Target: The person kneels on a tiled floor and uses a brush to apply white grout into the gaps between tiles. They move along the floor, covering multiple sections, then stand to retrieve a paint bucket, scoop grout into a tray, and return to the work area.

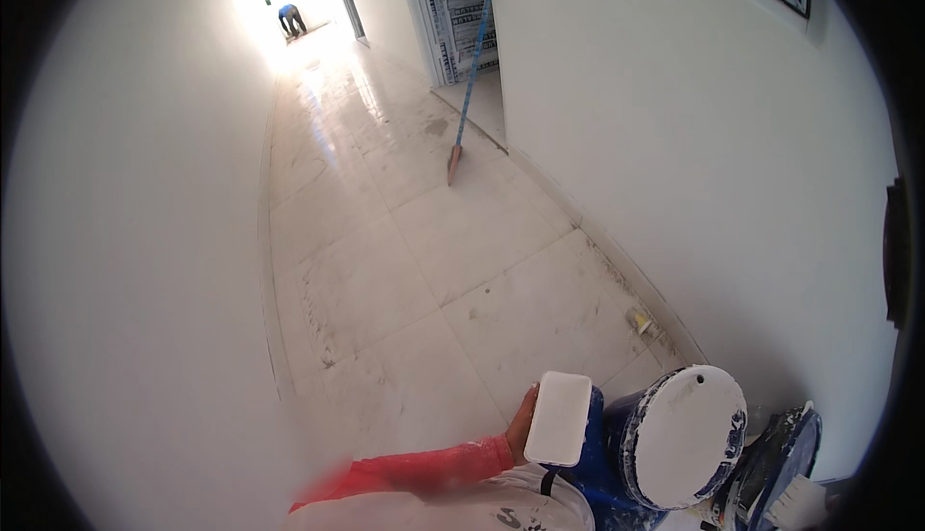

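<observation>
There are one white rectangular container (559,420), one white-topped bucket (689,437), one blue pole (472,73) and one co-worker (290,18).

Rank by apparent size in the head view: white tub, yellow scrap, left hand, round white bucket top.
Round white bucket top
White tub
Left hand
Yellow scrap (farther off, so true size is unsure)

Far left, a person (292,20) in a blue top bends low over the tiled floor (405,252). A long blue pole (470,78) with a brown foot slants by the right doorway (458,11); nearer, a small yellow scrap (643,323) lies at the right.
</observation>
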`<state>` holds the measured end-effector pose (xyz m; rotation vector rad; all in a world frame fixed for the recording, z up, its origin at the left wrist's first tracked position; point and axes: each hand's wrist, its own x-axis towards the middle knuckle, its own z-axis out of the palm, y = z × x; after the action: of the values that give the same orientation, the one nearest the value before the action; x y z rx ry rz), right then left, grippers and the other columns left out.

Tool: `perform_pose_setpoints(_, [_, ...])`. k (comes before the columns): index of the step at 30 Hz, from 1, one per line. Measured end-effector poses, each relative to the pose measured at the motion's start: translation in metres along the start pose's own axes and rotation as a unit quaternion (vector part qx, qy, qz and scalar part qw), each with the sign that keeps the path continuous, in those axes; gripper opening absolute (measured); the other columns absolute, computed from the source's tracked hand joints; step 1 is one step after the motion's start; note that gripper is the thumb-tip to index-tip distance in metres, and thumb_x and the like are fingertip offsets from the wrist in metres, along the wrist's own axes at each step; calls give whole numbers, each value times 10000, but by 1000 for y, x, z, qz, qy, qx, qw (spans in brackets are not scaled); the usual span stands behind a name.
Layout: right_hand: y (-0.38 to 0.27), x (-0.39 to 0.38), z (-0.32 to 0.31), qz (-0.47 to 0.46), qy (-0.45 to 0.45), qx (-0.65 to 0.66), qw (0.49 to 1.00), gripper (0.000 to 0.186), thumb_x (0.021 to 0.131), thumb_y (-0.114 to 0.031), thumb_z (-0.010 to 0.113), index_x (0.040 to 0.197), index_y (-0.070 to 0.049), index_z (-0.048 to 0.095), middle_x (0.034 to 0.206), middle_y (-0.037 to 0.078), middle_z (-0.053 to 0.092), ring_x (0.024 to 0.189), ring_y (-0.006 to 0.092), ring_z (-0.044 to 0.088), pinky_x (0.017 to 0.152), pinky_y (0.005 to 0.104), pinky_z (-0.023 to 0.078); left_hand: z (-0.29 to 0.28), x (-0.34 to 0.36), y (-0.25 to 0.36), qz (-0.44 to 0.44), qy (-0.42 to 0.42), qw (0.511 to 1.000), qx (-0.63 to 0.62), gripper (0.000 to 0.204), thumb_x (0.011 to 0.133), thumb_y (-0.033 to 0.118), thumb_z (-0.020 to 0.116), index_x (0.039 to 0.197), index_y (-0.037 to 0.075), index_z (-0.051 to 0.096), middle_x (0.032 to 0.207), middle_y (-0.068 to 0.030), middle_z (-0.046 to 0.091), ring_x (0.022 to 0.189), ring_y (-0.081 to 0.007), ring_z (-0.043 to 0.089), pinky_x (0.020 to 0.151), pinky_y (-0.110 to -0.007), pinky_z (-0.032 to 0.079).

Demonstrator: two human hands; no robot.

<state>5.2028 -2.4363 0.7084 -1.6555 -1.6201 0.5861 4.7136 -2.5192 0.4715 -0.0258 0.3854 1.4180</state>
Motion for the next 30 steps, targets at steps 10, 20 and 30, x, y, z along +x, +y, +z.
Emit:
perform_pose_setpoints(10, [14,49,178,130,-170,167,962,285,911,-159,682,1115,35,636,1002,86,701,622,138,672,605,253,569,-39,32,42,94,-42,994,-27,819,901,653,477,1447,54,362,1226,-227,572,1031,-370,621,904,-518,539])
perform_pose_setpoints(20, [75,49,243,51,-240,-171,954,279,807,-324,683,1021,-152,732,889,63,729,806,254,674,870,352,492,-48,33,38,107,126,985,59,814,883,722,431,1387,83,461,1172,-143,585,993,-313,621,860,-495,525])
perform_pose_setpoints(30, [124,48,339,43,-352,-192,915,275,844,-315,627,1088,-212,701,993,85,721,907,323,658,929,405,487,-33,90,23,64,140,983,99,793,886,729,425,1387,115,467,1182,-148,594,1025,-328,613,911,-520,498])
